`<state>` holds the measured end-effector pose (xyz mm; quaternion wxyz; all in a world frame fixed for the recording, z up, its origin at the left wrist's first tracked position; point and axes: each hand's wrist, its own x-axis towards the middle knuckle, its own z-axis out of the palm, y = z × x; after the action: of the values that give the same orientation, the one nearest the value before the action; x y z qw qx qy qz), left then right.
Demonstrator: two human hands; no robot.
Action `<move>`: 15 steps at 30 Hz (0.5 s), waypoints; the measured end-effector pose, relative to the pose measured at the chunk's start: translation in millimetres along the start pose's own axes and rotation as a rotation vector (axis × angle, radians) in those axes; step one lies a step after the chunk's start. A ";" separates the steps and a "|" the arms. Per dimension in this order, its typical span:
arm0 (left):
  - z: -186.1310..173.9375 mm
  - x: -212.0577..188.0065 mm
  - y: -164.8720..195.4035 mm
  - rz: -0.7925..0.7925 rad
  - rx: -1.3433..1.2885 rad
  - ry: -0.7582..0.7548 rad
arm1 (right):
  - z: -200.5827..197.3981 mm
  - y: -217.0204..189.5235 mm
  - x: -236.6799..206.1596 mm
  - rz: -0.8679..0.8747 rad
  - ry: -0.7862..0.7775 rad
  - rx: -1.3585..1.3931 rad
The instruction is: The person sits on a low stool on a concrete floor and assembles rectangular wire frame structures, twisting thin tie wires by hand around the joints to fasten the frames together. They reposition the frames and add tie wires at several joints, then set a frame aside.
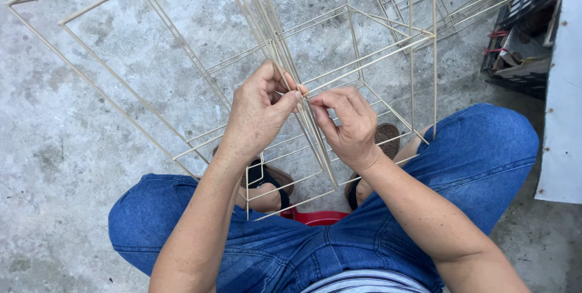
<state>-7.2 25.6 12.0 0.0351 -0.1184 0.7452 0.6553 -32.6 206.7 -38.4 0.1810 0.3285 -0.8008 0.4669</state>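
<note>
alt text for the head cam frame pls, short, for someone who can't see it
Seen from above, a seated person in blue jeans pinches a bundle of thin pale sticks in a large open stick frame, left hand and right hand meeting fingertip to fingertip. The frame stands on a concrete floor; a dark crate sits at upper right.

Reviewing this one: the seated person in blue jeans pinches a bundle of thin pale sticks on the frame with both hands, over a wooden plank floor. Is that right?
Not quite. The head view shows a grey concrete floor, not wooden planks. The rest holds: left hand and right hand pinch the bundle of thin pale sticks on the frame, above the blue jeans.
</note>
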 end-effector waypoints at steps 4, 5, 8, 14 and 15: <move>-0.1 -0.4 -2.2 -0.038 0.013 0.020 | 3.1 0.6 -1.6 0.108 0.022 0.126; -0.3 -0.1 -3.0 -0.031 0.004 0.020 | 3.6 0.1 -2.6 0.103 0.010 0.124; -0.5 2.4 -5.6 0.010 -0.012 0.009 | 4.3 0.0 -4.0 0.074 -0.006 0.105; -0.7 1.4 -7.0 -0.001 -0.001 0.011 | 8.0 6.1 -0.8 0.017 0.009 0.045; -0.4 2.0 -6.5 0.001 0.001 0.008 | 8.7 7.2 -0.6 0.007 0.014 0.045</move>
<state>-7.6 24.2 5.3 0.0316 -0.1206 0.7459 0.6543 -37.0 201.9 -47.5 0.1776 0.3262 -0.7901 0.4877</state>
